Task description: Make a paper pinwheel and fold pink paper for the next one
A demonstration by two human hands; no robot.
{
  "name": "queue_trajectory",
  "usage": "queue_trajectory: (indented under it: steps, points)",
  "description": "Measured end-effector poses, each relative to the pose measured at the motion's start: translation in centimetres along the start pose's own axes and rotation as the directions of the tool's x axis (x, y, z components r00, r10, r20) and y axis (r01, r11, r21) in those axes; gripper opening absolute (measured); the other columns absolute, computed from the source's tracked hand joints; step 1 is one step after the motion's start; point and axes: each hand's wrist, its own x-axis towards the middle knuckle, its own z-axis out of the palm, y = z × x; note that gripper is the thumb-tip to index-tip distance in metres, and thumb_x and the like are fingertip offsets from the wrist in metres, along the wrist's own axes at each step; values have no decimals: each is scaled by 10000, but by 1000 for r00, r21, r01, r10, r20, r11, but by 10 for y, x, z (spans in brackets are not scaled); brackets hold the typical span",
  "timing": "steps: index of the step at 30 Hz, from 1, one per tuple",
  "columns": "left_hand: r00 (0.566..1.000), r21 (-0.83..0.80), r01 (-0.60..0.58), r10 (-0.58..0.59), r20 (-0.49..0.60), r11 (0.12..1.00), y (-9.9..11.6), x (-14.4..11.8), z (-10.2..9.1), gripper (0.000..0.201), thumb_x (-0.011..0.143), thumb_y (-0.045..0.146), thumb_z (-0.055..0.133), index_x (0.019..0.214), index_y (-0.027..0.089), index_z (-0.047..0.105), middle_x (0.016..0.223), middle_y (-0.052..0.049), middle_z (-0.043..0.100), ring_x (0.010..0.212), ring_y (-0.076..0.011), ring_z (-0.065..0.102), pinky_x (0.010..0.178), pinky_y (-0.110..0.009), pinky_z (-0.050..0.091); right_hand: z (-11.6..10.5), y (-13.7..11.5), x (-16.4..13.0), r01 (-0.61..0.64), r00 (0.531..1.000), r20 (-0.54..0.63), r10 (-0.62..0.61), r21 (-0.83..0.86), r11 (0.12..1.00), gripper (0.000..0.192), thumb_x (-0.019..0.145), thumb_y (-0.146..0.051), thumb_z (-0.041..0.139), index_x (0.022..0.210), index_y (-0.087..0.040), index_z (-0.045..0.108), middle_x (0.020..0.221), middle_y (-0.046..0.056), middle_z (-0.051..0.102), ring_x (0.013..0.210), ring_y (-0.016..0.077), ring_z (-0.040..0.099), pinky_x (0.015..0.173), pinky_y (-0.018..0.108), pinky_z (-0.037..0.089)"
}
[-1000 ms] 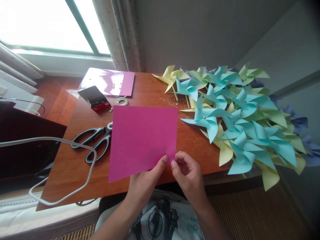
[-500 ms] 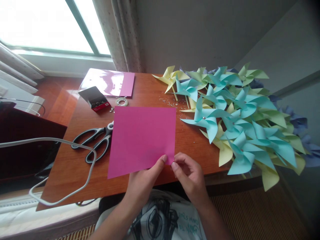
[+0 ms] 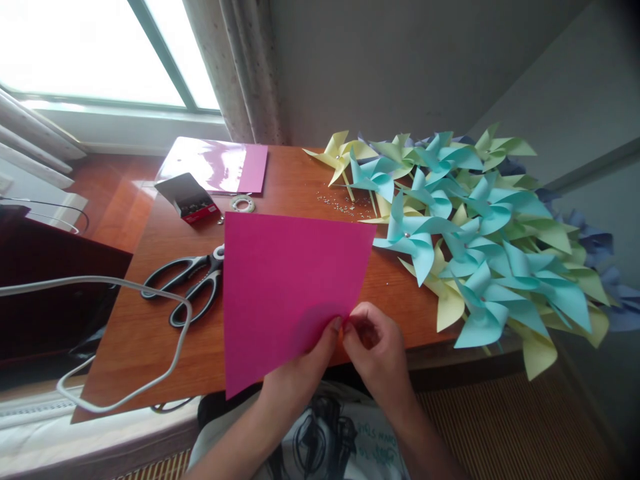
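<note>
A magenta sheet of paper (image 3: 290, 280) is held up over the front of the table, its near right corner between my two hands. My left hand (image 3: 305, 367) is closed on the near edge, thumb on top and fingers hidden beneath. Beside it, my right hand (image 3: 377, 347) pinches the paper's corner between thumb and fingers. Partly behind the sheet lie scissors (image 3: 200, 287) with black and grey handles. Past its far left corner are a roll of tape (image 3: 243, 203) and an open small box (image 3: 193, 203) with shiny pieces in it.
Many paper pinwheels (image 3: 483, 220) in turquoise, yellow, green and violet cover the table's right side. Tiny beads (image 3: 345, 205) are scattered near them. A glossy pack of pink paper (image 3: 215, 163) lies at the back left. A white cable (image 3: 185, 333) loops over the left edge.
The magenta sheet has tilted and turned; its near left corner is lower and its far right corner reaches further right. My hands have drawn closer together at the corner.
</note>
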Motion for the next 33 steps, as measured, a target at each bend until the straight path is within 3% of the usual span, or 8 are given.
queue_trajectory:
  steps: [5,9,13,21,33]
  points:
    - [998,-84,50,-46,52,995,7,4,-3,234,754,464,745,773,237,799,594,-13,672,602,-217,608,717,-326,535,-1,-4,0,0,999,35,0,5,1000,116,870,-249,598,770,-195,575,692,-20,540,608,137,493,552,260,370]
    - [988,-284,146,-128,81,948,16,11,-3,281,830,470,720,888,200,777,913,-48,763,875,-234,674,901,-339,505,-5,-5,-2,-54,992,121,33,174,983,185,937,-348,579,843,-192,605,735,-17,525,623,130,458,556,258,355]
    - [971,-437,237,-197,137,868,14,11,1,317,819,471,753,970,194,767,998,-43,751,934,-221,661,930,-337,481,-5,-5,-2,-81,987,155,34,307,948,223,939,-390,604,843,-191,633,739,-19,527,630,125,445,562,251,353]
    - [975,-387,222,-193,113,895,17,11,0,274,802,454,766,856,187,750,857,-20,750,849,-216,667,916,-342,472,-2,-3,-1,-60,994,109,33,249,967,213,935,-360,622,813,-188,643,752,-7,562,640,125,471,564,242,377]
    - [977,-392,213,-190,96,895,19,10,-1,242,808,422,756,852,186,736,871,-28,762,853,-225,681,912,-348,486,-3,-4,-2,-45,993,115,23,193,980,216,956,-371,582,851,-189,629,770,1,564,637,132,496,553,238,408]
